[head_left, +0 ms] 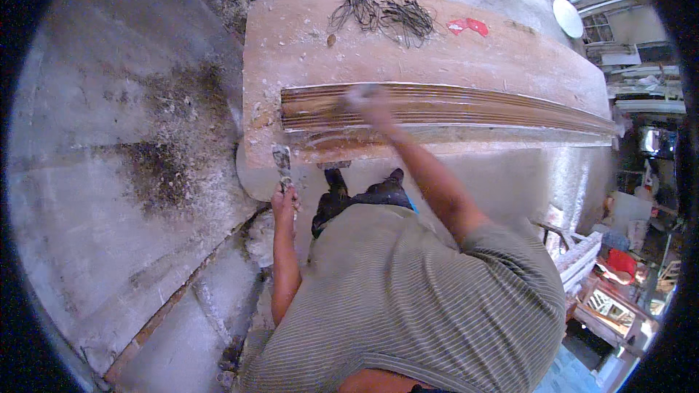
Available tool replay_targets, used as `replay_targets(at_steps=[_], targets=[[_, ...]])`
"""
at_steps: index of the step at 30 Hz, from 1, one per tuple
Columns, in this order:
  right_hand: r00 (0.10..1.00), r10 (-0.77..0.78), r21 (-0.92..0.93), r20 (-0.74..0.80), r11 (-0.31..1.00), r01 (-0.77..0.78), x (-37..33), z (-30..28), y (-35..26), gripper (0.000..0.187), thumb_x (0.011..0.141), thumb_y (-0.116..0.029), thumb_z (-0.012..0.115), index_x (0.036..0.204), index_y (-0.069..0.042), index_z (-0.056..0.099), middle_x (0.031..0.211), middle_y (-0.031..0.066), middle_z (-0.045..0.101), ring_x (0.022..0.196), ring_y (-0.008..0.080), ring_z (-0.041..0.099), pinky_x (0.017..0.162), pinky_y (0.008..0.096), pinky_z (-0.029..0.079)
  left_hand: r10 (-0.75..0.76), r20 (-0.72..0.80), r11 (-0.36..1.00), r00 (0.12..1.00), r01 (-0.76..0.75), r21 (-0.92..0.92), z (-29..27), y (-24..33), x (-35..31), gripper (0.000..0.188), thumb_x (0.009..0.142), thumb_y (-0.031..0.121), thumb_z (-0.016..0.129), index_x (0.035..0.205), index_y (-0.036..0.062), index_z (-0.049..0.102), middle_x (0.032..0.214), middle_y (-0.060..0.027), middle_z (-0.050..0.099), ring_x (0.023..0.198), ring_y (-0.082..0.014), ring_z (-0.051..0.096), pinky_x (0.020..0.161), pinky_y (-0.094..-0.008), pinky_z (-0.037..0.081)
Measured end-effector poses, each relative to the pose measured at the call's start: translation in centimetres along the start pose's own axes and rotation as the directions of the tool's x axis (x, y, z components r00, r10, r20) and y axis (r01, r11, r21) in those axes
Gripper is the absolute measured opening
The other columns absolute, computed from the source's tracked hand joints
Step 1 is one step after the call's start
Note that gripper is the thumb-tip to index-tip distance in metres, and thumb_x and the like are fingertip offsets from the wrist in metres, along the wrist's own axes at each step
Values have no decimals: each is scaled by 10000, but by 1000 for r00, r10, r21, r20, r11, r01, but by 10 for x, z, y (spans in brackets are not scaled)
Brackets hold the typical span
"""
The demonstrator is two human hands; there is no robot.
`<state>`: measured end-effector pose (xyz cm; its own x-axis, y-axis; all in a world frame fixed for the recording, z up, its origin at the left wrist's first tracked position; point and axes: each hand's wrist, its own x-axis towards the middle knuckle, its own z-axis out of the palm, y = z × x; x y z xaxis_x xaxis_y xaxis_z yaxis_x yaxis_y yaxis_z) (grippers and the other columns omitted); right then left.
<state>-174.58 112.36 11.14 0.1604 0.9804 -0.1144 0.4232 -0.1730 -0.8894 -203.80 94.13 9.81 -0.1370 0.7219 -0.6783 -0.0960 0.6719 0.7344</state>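
Note:
My left hand [285,199] is closed round the handle of a putty knife [282,159], its blade pointing up beside the near left corner of the table. Stretched forward over a long brown grooved moulding form [466,107], my right hand [373,104] is smeared by motion. A pale blur lies at its fingers, and I cannot make out whether it is a held thing. The form has whitish edges, lies lengthwise across the table and curves away to the right in this view.
The long table [422,58], dusted white, bears a tangle of dark wire [386,16] and red scraps [467,26] toward the far edge. Dried splatter covers the floor [160,167] at left. A white disc [568,17], stacked pale strips and a cluttered rack [611,306] stand at right.

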Motion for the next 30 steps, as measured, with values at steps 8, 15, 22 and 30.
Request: replay_targets(at_steps=[8,15,22,30], targets=[[921,-89,-536,-380,832,-140,-88,-279,89,160,872,-191,651,915,-40,681,793,102,693,679,183,618,639,375,482,-22,94,979,995,40,-200,-2,-5,10,92,922,131,574,989,122,511,675,38,439,498,-50,423,419,-219,349],[940,-337,50,-60,939,340,-84,22,38,259,863,-114,655,1112,-40,661,1018,119,692,933,236,651,836,348,502,-2,-4,974,1000,1,-226,-29,-7,5,126,899,109,590,1006,109,523,679,30,471,500,-69,438,432,-227,360],[955,-258,190,144,955,229,-44,104,-50,177,842,-174,695,969,-54,716,834,91,719,734,142,643,693,353,522,101,-150,993,984,-109,-43,-51,-24,62,280,854,152,647,1116,97,564,737,0,563,540,-114,508,459,-244,397],[825,-141,-226,-547,974,16,-120,-247,137,179,899,-202,654,931,-41,724,815,99,709,748,181,671,668,343,533,159,197,982,968,-175,68,66,16,99,278,863,174,657,1102,81,549,790,-1,574,608,-94,516,514,-234,425]])
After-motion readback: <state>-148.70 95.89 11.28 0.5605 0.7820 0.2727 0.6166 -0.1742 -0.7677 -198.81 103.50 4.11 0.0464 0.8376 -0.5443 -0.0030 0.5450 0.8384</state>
